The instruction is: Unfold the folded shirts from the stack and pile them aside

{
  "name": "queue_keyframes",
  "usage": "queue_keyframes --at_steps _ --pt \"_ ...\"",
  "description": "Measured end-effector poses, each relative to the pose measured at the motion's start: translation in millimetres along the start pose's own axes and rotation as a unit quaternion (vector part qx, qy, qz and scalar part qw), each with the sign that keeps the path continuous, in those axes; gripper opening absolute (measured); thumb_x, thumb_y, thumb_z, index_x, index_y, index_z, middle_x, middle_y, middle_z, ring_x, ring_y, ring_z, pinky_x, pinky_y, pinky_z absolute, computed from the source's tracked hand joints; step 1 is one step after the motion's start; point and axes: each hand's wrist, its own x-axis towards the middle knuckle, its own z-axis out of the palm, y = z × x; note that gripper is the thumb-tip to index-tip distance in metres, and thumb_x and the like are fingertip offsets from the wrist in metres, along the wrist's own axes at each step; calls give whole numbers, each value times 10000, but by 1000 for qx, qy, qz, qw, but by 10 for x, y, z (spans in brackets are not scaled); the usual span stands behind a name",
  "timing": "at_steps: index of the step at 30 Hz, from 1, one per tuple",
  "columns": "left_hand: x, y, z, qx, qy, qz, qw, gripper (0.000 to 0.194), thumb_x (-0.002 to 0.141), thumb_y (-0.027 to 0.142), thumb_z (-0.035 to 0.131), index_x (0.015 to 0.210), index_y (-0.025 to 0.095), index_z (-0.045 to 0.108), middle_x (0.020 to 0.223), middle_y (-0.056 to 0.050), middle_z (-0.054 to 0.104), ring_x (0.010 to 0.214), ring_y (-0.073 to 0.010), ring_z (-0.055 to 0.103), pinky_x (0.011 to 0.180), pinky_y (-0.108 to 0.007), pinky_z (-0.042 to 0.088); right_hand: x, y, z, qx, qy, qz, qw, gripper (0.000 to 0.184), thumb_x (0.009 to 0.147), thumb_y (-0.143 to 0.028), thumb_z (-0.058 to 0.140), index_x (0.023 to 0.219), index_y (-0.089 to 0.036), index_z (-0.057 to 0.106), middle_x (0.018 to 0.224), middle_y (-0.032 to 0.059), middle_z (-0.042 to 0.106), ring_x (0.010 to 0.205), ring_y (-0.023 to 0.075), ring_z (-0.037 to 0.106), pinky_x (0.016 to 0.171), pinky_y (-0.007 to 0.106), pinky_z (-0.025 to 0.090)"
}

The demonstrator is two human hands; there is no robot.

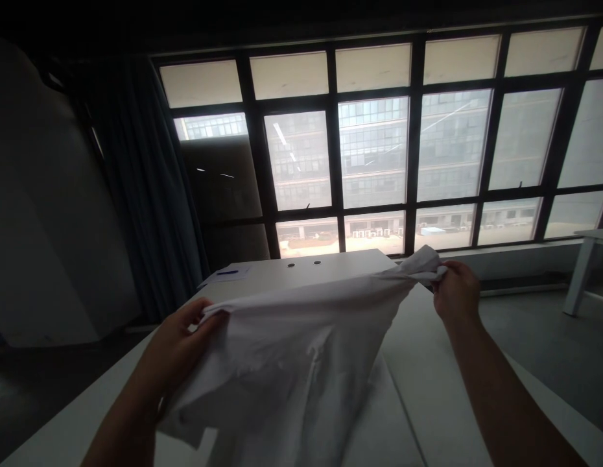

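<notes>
A white garment hangs stretched between both hands above a white table. My left hand is closed on the garment's left edge, thumb on top of the cloth. My right hand pinches a bunched corner of the same garment, held a little higher and farther away. The cloth sags down in the middle and drapes toward me; its lower part touches or hangs close to the table.
At the table's far left lies a sheet of paper with a blue mark. Two dark holes sit in the far end. A dark curtain hangs left of a large window. Another white table stands right.
</notes>
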Motion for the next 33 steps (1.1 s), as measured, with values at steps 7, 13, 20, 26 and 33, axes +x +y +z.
queue_keyframes --at_steps 7,13,20,26,33 --pt "13 -329 297 156 -224 -47 961 529 833 568 571 1250 244 586 1085 -80 714 951 -295 672 803 -370 496 -220 -9 20 -225 -269 107 930 377 702 -381 730 985 -131 728 921 82 688 730 165 612 580 253 494" --pt "-225 288 951 153 -285 76 943 1018 687 666 737 1534 266 338 1614 -100 303 1476 -365 259 1198 -498 246 -750 186 168 -472 -580 23 663 932 631 -603 804 1416 -177 535 1361 136 494 1017 227 601 891 329 500" --pt "-666 689 1908 133 -406 208 880 1272 646 684 734 1599 241 18 1662 -100 -64 1504 -434 -18 1188 -671 39 -1238 591 401 -572 -594 -102 556 249 794 -159 536 957 -161 724 993 110 668 980 238 605 902 336 423" --pt "-623 656 2067 139 -262 183 937 1012 689 223 634 1583 270 160 1678 -47 0 1473 -363 260 1155 -454 335 -1081 228 440 -462 -560 -157 669 256 788 -97 438 948 -164 626 1068 90 631 1020 196 561 919 288 406" --pt "-155 271 1915 193 -221 68 954 917 790 191 527 1582 271 73 1249 -76 684 1020 -267 687 842 -332 499 -1281 -104 506 -405 -551 -105 722 169 865 -162 421 991 -201 526 856 8 631 764 155 561 688 251 380"
